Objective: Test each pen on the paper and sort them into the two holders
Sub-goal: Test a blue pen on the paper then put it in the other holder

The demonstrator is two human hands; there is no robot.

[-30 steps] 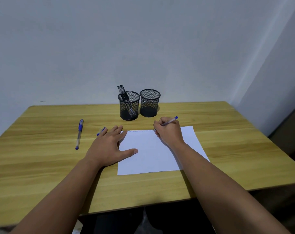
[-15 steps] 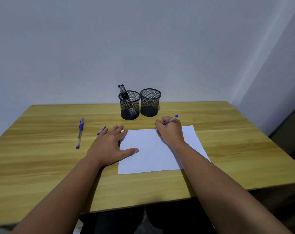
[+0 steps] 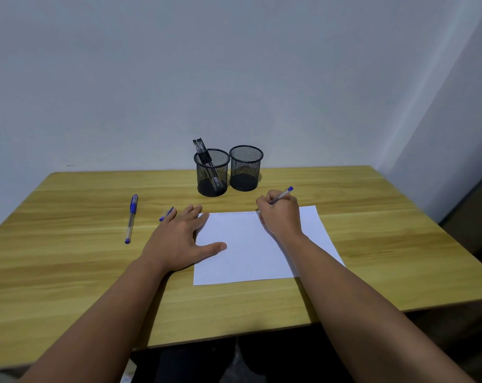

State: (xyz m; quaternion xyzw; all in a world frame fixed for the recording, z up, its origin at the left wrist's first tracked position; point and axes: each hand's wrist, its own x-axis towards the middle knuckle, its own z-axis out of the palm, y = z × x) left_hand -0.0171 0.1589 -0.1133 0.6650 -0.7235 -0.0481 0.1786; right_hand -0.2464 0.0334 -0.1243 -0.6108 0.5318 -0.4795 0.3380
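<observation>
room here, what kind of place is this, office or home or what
Probably a plain desk corner in a home or small office, hard to say which: a wooden desk against a bare wall, two mesh holders, paper and pens.

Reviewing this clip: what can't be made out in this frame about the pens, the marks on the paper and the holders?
- Pen tip in the right hand: head view, hidden by the fingers.
- Marks along the paper top edge: too faint and small to read.
- Second loose pen: mostly covered by the left hand.
- Pens in the left holder: mesh and overlap blur the count.
- Right holder: its bottom is too dark to check.
</observation>
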